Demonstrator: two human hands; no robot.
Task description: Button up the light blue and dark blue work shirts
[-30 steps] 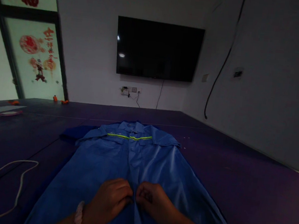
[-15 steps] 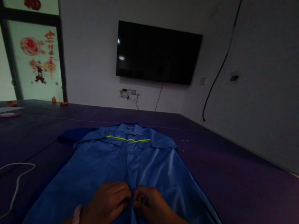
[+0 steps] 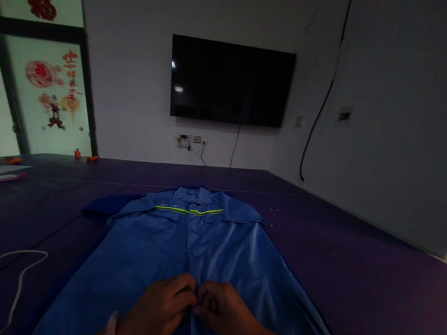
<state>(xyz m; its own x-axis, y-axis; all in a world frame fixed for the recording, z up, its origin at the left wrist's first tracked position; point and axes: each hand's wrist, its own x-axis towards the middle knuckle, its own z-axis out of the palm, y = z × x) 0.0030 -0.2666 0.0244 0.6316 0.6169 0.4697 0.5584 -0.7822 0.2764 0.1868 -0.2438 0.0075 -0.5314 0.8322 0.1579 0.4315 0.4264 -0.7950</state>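
A blue work shirt (image 3: 183, 243) with a yellow-green reflective stripe lies flat on a dark purple surface (image 3: 375, 279), collar away from me. My left hand (image 3: 160, 310) and my right hand (image 3: 224, 311) sit side by side on the shirt's front placket near its lower part. Both have their fingers curled and pinched onto the fabric at the centre opening, fingertips almost touching. A light band is on my left wrist.
A white cable (image 3: 16, 273) curls on the surface at the left. A black television (image 3: 230, 82) hangs on the far wall above a socket with wires. Glass doors with red decorations (image 3: 52, 85) stand at the left. Small objects lie at the far left edge.
My hands have stayed on the placket and drawn a little closer together. The view has shifted slightly, so the shirt and hands sit lower in the picture.
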